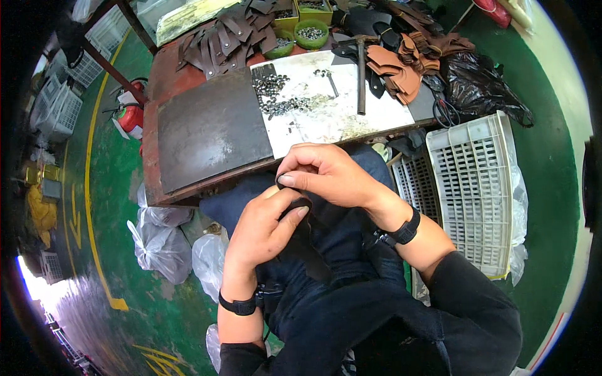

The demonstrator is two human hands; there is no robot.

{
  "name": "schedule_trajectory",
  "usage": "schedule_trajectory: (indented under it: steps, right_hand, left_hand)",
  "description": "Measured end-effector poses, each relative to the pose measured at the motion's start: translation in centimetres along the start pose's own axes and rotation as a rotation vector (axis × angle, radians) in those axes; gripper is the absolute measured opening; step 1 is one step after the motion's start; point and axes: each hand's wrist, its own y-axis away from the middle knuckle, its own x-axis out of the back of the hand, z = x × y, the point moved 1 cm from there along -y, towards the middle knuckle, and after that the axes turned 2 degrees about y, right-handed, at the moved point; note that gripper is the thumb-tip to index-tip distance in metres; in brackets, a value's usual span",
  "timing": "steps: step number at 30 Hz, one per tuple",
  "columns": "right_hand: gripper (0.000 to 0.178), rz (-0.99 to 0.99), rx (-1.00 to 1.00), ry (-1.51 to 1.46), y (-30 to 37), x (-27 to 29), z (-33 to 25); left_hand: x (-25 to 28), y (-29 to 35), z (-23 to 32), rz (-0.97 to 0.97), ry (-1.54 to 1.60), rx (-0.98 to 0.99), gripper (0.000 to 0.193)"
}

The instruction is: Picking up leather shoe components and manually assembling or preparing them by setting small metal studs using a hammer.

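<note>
A dark strip that looks like leather [307,250] hangs over my lap, held between both hands at the front edge of the workbench. My left hand [263,229] is closed on it, with the thumb pressing the strip against the bent fingers. Just beyond and to the right, my right hand [326,174] pinches the strip's upper end between thumb and fingers. What lies between those fingertips is mostly hidden. Ahead of my hands, small shiny metal studs [285,105] are scattered over a white board [370,122].
On the bench lie a dark metal plate [210,128], a hammer [361,75], brown leather straps [222,41], tan leather pieces [398,72] and a green bowl of metal parts [311,34]. A white crate [470,188] stands at right, plastic bags [163,244] at left.
</note>
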Motion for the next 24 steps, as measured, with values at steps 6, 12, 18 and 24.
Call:
schedule_trajectory:
  steps: [6, 12, 18, 24]
  right_hand:
    - [0.01, 0.124, -0.023, 0.014, 1.7, -0.2, 0.8]
    - [0.012, -0.013, -0.06, -0.205, 1.2, -0.6, 1.0]
    - [0.014, 0.029, 0.127, 0.126, 0.3, -0.2, 1.0]
    - [0.014, 0.275, 0.065, 0.651, -5.4, 2.2, 6.2]
  left_hand:
    - [0.1, 0.2, -1.0, 0.285, 0.101, -0.106, 0.019]
    - [-0.2, 0.1, -1.3, 0.402, 0.378, 0.053, 0.026]
    - [0.5, 0.0, -3.3, 0.367, 0.203, 0.111, 0.023]
    - [0.2, 0.7, -9.2, 0.487, 0.117, 0.281, 0.017]
